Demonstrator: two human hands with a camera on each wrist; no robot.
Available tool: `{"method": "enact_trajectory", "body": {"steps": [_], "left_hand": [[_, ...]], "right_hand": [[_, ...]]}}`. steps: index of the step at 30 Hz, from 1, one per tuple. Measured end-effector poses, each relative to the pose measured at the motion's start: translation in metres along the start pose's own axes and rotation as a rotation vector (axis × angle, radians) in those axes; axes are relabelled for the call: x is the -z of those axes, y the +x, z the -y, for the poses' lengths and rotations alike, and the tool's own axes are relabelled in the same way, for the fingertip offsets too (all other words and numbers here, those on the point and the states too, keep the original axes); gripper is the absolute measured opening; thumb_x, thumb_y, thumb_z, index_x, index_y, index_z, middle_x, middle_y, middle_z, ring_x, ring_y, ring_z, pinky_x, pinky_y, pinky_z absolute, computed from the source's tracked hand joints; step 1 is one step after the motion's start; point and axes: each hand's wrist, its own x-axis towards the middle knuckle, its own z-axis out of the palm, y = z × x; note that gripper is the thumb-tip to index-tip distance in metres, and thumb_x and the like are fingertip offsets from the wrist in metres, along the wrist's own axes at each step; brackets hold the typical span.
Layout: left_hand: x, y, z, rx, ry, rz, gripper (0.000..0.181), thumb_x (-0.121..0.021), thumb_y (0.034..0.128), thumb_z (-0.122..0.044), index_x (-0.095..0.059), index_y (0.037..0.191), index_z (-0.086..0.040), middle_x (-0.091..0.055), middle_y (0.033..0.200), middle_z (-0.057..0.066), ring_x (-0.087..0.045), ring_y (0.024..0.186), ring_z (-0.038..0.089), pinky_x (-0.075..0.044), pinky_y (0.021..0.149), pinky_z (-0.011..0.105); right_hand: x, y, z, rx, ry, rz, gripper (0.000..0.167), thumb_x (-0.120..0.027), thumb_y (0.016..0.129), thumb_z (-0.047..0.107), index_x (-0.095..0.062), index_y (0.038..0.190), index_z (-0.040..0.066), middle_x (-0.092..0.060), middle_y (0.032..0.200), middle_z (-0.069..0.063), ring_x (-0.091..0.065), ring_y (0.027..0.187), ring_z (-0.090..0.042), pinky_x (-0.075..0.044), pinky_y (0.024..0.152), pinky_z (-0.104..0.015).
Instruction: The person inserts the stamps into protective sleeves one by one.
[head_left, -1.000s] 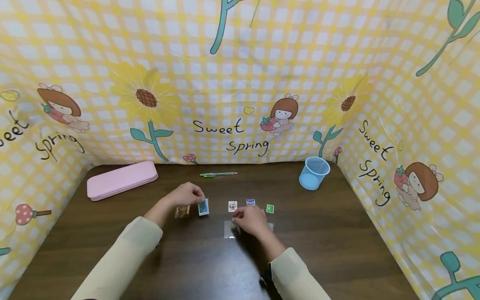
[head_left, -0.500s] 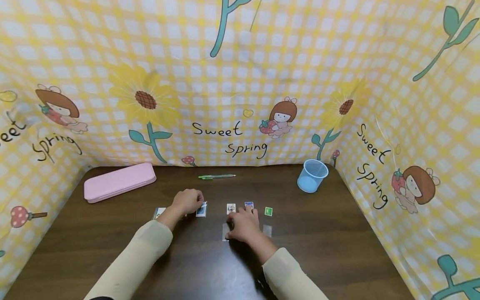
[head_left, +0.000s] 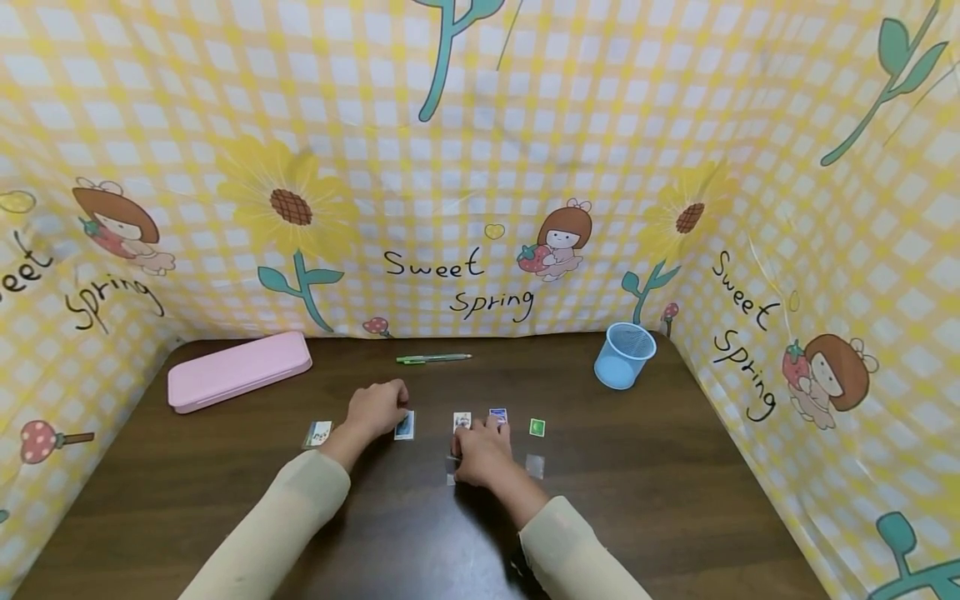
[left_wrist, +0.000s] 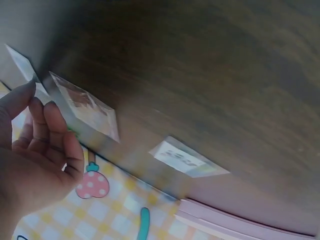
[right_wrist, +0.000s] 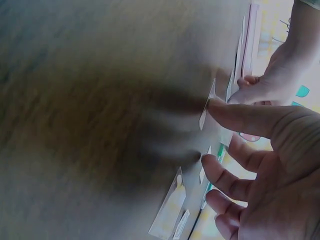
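My left hand [head_left: 378,407] is at a blue stamp in a clear sleeve [head_left: 404,427] lying on the table. Its thumb overlaps the sleeve's edge in the left wrist view, fingers loosely bent. My right hand [head_left: 483,450] hovers low over the table, its thumb touching a small clear sleeve [head_left: 452,479] and its fingers spread apart in the right wrist view. Beyond that hand lie a greyish-white stamp [head_left: 462,419], a blue-purple stamp [head_left: 498,415] and a green stamp [head_left: 537,427]. To its right is another clear sleeve [head_left: 535,466].
A sleeved brown stamp [left_wrist: 87,106] and a sleeved white stamp [head_left: 318,432] lie left of the blue one. Farther back are a pink case [head_left: 240,371], a green pen [head_left: 433,359] and a blue mesh cup [head_left: 625,357]. Patterned cloth [head_left: 405,167] surrounds the dark table [head_left: 637,500].
The blue sleeved stamp, earlier tilted up in my left hand, now lies flat on the table. My right hand's fingers have spread and its thumb has shifted toward me and left over the clear sleeve.
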Motion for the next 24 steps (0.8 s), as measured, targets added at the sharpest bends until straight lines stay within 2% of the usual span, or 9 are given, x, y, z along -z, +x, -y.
{"method": "enact_trajectory", "body": {"steps": [5,8,10,14,18,21,24], "left_hand": [[-0.002,0.003,-0.021,-0.08,0.02,-0.046,0.008,-0.068,0.0846,-0.024,-0.062,0.08,-0.02,-0.064,0.078,-0.005,-0.059,0.071,0.016,-0.046,0.068,0.041],[-0.005,0.005,-0.034,-0.127,0.016,-0.052,0.006,-0.068,0.0849,-0.025,-0.065,0.081,-0.021,-0.063,0.08,-0.005,-0.06,0.073,0.016,-0.048,0.067,0.039],[-0.007,0.006,-0.041,-0.159,0.008,-0.046,0.005,-0.068,0.0853,-0.025,-0.067,0.084,-0.021,-0.064,0.083,-0.003,-0.06,0.075,0.017,-0.049,0.068,0.039],[-0.013,0.005,-0.05,-0.209,0.017,-0.016,0.012,-0.069,0.085,-0.029,-0.069,0.092,-0.019,-0.064,0.088,-0.001,-0.061,0.083,0.019,-0.049,0.072,0.041],[-0.019,0.003,-0.053,-0.216,0.043,0.014,0.023,-0.07,0.0831,-0.034,-0.069,0.099,-0.018,-0.062,0.091,0.0,-0.061,0.086,0.021,-0.049,0.071,0.041],[-0.022,0.003,-0.053,-0.197,0.053,0.018,0.029,-0.071,0.0818,-0.039,-0.067,0.1,-0.017,-0.06,0.09,0.0,-0.059,0.083,0.019,-0.048,0.069,0.04],[-0.024,0.003,-0.056,-0.168,0.054,0.02,0.028,-0.071,0.0822,-0.039,-0.065,0.098,-0.017,-0.058,0.088,0.0,-0.057,0.078,0.017,-0.047,0.066,0.038]], "right_hand": [[0.002,0.0,0.0,-0.044,0.054,-0.037,0.047,-0.087,0.056,0.031,-0.05,0.083,0.023,-0.061,0.082,0.005,-0.044,0.095,-0.025,-0.029,0.08,-0.041],[0.003,0.001,-0.002,-0.059,0.063,-0.027,0.045,-0.086,0.058,0.031,-0.051,0.085,0.022,-0.064,0.081,0.005,-0.046,0.099,-0.026,-0.028,0.079,-0.041],[0.002,0.001,-0.003,-0.039,0.061,-0.023,0.037,-0.084,0.061,0.031,-0.054,0.081,0.023,-0.063,0.077,0.008,-0.049,0.1,-0.027,-0.028,0.078,-0.04],[-0.001,0.001,-0.009,0.052,0.122,-0.065,0.024,-0.077,0.069,0.028,-0.053,0.066,0.026,-0.054,0.064,0.016,-0.054,0.086,-0.019,-0.028,0.074,-0.038],[-0.001,0.001,-0.018,0.133,0.299,-0.155,0.021,-0.074,0.071,0.021,-0.054,0.065,0.025,-0.051,0.06,0.019,-0.053,0.068,-0.006,-0.026,0.072,-0.036],[0.002,0.003,-0.022,0.135,0.456,-0.208,0.018,-0.073,0.072,0.017,-0.057,0.068,0.023,-0.055,0.061,0.018,-0.052,0.063,0.001,-0.026,0.074,-0.035],[0.004,0.005,-0.024,0.118,0.594,-0.241,0.013,-0.073,0.076,0.016,-0.062,0.072,0.021,-0.06,0.063,0.016,-0.053,0.063,0.002,-0.026,0.078,-0.036]]}}
